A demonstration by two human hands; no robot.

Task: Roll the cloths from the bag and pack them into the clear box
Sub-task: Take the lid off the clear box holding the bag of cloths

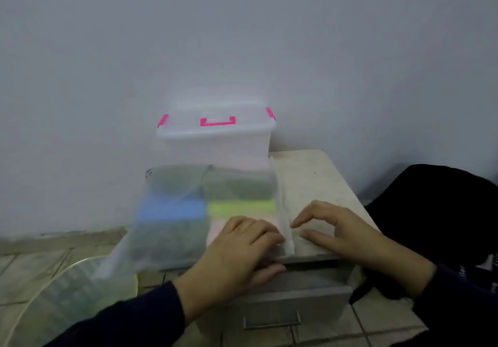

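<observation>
My left hand (242, 249) and right hand (342, 236) pinch the limp, slippery bag (188, 212) at its zip edge, cloths (172, 209) soft inside

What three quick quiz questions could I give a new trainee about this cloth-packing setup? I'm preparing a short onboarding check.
1. True or false: the clear box has its lid on.
2. What colour are the box latches?
3. Where are both hands? A) inside the box B) at the right edge of the bag C) on the drawer handle

Key: 1 true. 2 pink. 3 B: the left hand and right hand meet at the bag's white edge strip.
</observation>
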